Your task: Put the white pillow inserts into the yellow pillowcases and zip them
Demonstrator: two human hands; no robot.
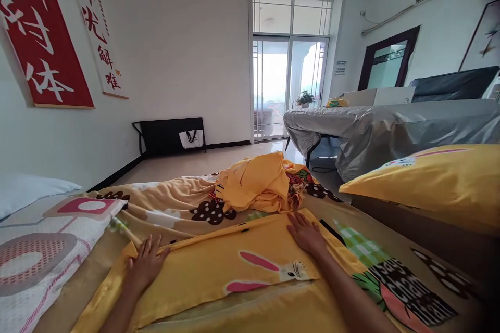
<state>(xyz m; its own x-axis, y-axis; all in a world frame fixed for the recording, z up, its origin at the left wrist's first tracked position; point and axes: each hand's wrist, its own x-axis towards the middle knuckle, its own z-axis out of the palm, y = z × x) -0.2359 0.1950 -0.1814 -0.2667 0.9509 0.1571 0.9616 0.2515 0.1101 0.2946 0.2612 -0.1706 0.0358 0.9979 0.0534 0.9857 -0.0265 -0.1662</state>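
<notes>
Item: flat yellow fabric pillowcase printed with a white, pink-eared rabbit (234, 270), spread on the bed directly under both my hands. Its long axis runs side to side in front of me, from my left hand across to my right, with the far edge (a dark line along it, perhaps a zip, too fine to tell) lying just beyond my fingertips.

Left hand (146, 263): palm down, fingers spread wide and flat, pressing the pillowcase near its far left corner. It grips nothing.

Right hand (307, 234): likewise flat and splayed, palm down on the far right part of the same pillowcase, holding nothing. It sits a little farther from me than the left, so the far edge slants slightly away toward the right.

Between the hands: the bare middle of the pillowcase; the rabbit print lies nearer to me than my right hand, just inside that forearm.

Beyond my fingertips: a crumpled heap of plain yellow cloth (258, 182), closer to my right hand than to my left, lying on a tan blanket with brown spotted mushroom shapes (183, 203).

Outward of my left hand: a white pillow with pink and grey shapes (42, 250).

Outward of my right hand, raised: a stuffed yellow pillow (429, 177), well apart from it.
</notes>
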